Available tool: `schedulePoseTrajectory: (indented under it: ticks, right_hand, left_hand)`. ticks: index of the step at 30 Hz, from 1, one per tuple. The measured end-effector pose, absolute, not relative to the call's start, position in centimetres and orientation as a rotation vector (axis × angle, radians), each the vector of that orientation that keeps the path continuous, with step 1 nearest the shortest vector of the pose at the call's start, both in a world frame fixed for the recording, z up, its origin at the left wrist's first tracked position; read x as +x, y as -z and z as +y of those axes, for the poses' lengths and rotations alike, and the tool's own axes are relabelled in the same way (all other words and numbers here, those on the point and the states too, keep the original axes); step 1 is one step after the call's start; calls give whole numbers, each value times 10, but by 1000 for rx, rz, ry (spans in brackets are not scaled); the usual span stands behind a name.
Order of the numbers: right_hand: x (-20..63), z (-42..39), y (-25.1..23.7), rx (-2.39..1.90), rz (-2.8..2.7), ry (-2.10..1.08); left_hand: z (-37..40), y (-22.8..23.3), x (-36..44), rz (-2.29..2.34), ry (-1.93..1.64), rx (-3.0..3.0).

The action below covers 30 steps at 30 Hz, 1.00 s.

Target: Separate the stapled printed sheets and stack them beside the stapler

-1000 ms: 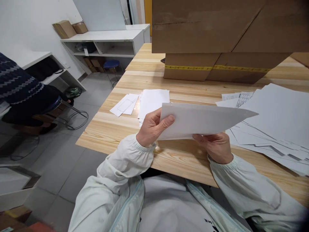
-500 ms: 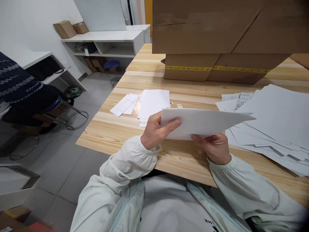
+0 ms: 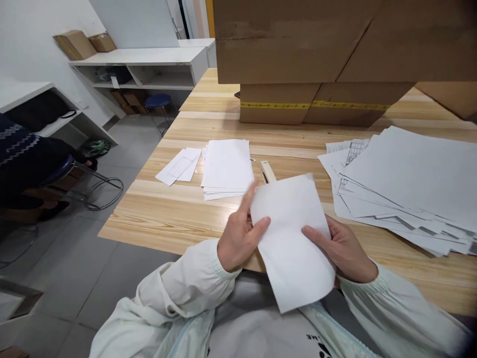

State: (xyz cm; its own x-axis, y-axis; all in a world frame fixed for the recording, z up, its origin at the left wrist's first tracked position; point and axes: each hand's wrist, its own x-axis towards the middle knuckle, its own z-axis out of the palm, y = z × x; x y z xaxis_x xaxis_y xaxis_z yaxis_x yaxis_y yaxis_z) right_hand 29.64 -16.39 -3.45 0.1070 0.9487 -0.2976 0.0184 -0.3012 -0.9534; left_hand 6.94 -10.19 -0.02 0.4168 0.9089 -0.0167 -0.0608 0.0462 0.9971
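Wooden surface [image 3: 175,211] fills most of the view; its near edge runs diagonally from lower left to right, and its left edge drops to open grey floor [image 3: 74,268]. Two stacked cardboard boxes [image 3: 316,59] close off the far side, the lower one banded with yellow tape. Right third of the surface is covered by a fanned spread of large printed sheets [image 3: 406,184], overlapping, count not readable. Bare wood is left in a strip along the near left edge and between the piles. Left of centre sits one neat stack of blank white sheets [image 3: 227,166], and just beside it on the left two loose slips [image 3: 178,165] overlap. A small pale stapler-like tool [image 3: 267,171] lies between the stack and the held sheet, partly hidden. The held sheet [image 3: 292,238] is one white sheet, blank side up, held over the near edge of the surface with its lower part hanging past the edge above the person's lap. Left hand [image 3: 240,236] pinches its left edge, thumb on top, index finger raised and extended, remaining fingers behind the paper. Right hand [image 3: 345,248] holds the right edge, thumb lying on top, fingers underneath and out of sight. Both hands closed lightly on the paper, not clenched. At far left another person's dark patterned sleeve [image 3: 18,149] shows by a stool [image 3: 74,169], well apart. White shelving [image 3: 141,64] stands along the back wall with two small boxes [image 3: 84,44] on top.
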Motion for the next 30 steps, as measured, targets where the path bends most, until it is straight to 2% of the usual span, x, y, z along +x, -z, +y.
schedulePoseTrajectory:
  ticks: [5, 13, 22, 24, 27, 30]
  right_hand:
    - [318, -184, 40, -1604, -829, -1290]
    - [333, -173, 39, -1674, -782, -1243]
    - [340, -157, 43, -1701, -1030, -1139]
    - [354, -156, 34, -1827, -1251, -934]
    - [373, -150, 5, -2001, -1570, -330]
    - [369, -126, -29, -1862, -1782, 7]
  left_hand:
    - [-100, 22, 89, 756, -586, 1133]
    - [-90, 25, 106, 883, -502, 1002]
    - [-73, 22, 108, 934, -408, 835]
    - [-71, 21, 109, 944, -412, 824]
    - [-70, 20, 110, 963, -419, 826]
    - [-70, 20, 110, 972, -426, 817]
